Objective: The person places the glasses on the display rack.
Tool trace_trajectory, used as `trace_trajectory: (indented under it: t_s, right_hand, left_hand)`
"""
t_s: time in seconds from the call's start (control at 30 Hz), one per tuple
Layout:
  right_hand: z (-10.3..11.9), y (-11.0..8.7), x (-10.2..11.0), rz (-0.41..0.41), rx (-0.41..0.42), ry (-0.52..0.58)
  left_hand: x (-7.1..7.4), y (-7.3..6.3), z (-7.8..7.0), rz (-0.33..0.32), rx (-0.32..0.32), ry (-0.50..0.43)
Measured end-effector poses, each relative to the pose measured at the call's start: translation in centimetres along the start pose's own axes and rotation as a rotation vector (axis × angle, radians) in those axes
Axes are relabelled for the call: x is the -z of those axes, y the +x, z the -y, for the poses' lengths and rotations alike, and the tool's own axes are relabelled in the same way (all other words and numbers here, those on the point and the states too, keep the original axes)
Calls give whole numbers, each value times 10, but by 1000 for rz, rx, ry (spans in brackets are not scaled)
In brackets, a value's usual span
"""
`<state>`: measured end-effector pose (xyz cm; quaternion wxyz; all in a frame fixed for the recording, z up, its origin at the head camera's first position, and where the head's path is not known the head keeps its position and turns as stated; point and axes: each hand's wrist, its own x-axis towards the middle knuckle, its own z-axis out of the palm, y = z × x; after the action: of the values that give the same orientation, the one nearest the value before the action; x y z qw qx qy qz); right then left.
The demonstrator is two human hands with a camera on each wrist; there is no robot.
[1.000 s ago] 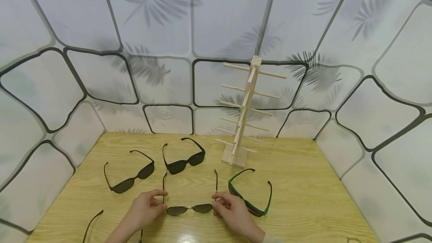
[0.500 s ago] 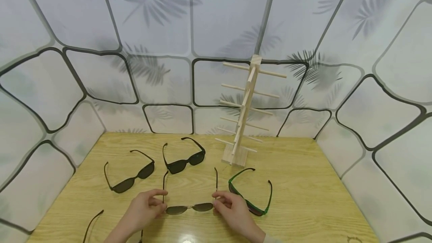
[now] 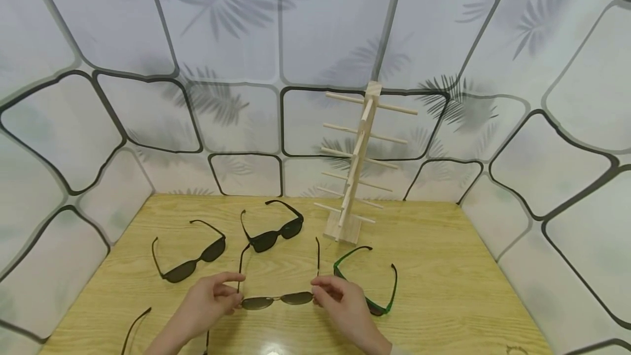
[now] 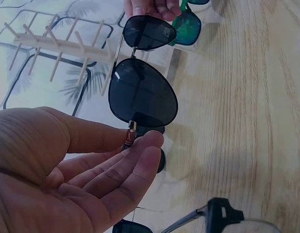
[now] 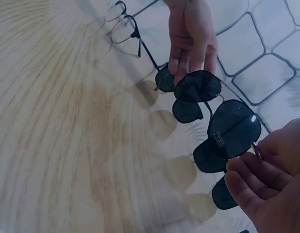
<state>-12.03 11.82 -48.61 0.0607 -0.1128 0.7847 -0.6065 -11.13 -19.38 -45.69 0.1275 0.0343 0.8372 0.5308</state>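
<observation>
Above the counter (image 3: pixel 443 278), left hand (image 3: pixel 209 298) and right hand (image 3: pixel 346 307) fingers pinch aviator sunglasses (image 4: pixel 143 92); only the right wrist view shows both eyeglass lenses (image 5: pixel 123 31).

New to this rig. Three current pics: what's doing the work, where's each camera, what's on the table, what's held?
No robot here: these are a person's bare hands. The wide picture comes from a camera worn on the head, looking forward and down. The two close-ups come from cameras on the left and right wrists.

The left hand and right hand pinch opposite sides of the thin-framed sunglasses.

On the wood-grain table: a black pair beyond them, another dark pair to the left, a green-framed pair to the right, clear-lensed glasses at lower left in the head view, partly cut off, and a wooden pegged rack toward the back.
</observation>
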Motion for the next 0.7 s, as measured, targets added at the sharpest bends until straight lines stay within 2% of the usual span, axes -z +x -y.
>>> trace_trajectory:
  t_s: [0.3,0.5,0.7]
  right_hand:
    - [12,-5,3,-24,6,-6]
    - [27,-7,7,-63,9,3]
    - [36,-8,11,-130,31,38]
  left_hand:
    - [2,-6,-7,28,-18,-19]
    - [7,-9,-18,36,-73,-31]
    - [10,-4,-32,30,-159,-18]
